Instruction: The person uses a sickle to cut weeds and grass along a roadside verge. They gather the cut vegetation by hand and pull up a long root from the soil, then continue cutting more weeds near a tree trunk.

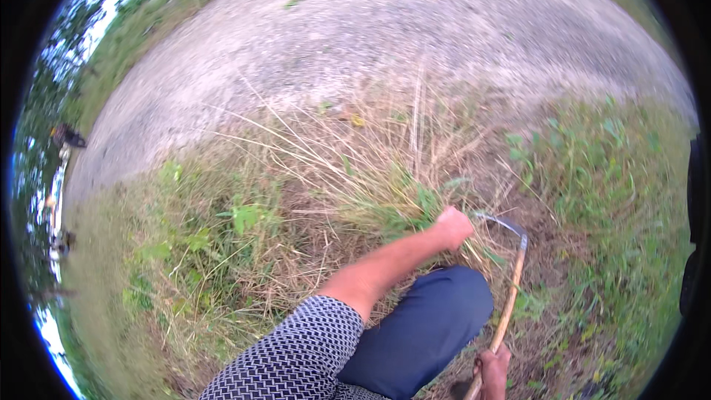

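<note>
My left hand [453,228] is closed around a clump of grass [404,204], mixed green and dry straw-coloured stalks that fan out toward the road. Down at the lower right, my right hand [492,367] grips the wooden handle of a sickle [511,292]. The handle slants up and away from me. Its curved metal blade [503,222] bends left from the handle's top, with the tip close beside my left fist. Whether the blade touches the stalks I cannot tell.
A gravel road [355,22] curves across the far side. Leafy weeds [248,216] grow on the left, and thicker green growth [600,170] on the right. My bent knee in dark trousers [422,326] lies between my arms. Blurred vehicles or machines stand at the far left.
</note>
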The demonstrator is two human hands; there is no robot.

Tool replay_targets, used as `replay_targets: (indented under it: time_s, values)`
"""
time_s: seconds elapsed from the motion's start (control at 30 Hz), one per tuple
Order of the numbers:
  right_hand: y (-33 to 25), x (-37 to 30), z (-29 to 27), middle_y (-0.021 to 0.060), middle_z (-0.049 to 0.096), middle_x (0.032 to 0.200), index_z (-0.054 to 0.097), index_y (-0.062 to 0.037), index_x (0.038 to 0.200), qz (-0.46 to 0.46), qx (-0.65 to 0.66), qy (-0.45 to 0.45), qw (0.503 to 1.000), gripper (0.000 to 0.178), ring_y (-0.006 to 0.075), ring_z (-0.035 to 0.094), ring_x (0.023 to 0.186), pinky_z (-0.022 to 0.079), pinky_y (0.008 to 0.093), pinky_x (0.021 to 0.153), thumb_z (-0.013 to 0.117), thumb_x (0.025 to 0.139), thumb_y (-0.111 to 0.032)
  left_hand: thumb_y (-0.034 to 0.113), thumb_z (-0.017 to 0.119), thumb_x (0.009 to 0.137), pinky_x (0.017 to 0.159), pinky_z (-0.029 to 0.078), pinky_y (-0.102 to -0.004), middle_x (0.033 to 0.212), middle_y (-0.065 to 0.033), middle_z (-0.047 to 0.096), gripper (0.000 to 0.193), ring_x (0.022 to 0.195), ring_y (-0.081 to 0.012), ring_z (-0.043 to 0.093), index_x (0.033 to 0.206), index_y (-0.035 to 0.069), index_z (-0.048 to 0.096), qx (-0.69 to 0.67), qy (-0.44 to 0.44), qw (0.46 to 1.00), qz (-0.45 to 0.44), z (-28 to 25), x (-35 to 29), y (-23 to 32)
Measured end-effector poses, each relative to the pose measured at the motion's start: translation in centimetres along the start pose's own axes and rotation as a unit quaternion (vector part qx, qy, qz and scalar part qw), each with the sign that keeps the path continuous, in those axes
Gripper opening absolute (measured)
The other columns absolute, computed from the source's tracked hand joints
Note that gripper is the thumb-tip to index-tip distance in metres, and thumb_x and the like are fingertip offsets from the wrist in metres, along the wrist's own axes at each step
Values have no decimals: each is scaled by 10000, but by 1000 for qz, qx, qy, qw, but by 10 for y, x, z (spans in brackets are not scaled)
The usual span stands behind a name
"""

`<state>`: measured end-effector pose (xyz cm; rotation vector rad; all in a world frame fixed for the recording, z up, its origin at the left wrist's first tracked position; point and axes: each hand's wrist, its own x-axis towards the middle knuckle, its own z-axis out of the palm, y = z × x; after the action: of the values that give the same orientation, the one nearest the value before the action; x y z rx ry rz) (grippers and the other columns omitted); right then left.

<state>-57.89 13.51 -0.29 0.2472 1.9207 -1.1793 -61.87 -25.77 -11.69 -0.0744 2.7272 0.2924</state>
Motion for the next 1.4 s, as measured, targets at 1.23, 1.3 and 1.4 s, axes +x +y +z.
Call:
replay_targets:
  time_s: [1.23,1.3,1.4]
  values:
    - [28,-98,-53,145,625,783,582,86,1141,-98,-165,87,978,305,237,603,558,494,403,498,676,898,-71,151,814,677,691,632,-482,839,-112,795,127,837,-310,796,798,112,815,-102,118,981,-111,23,-110,33]
    - [-11,-102,-26,130,621,760,588,82,1073,-58,-117,91,987,252,231,610,576,489,388,508,681,877,-45,170,815,695,698,624,-476,832,-108,792,129,848,-315,794,803,100,815,-111,137,977,-121,40,-125,35]
    - [-4,-80,-20,116,613,731,612,72,976,-89,-106,41,989,198,230,613,590,476,378,513,712,853,-48,217,788,710,713,611,-474,818,-120,784,151,843,-324,788,789,90,808,-119,183,965,-148,74,-145,52]
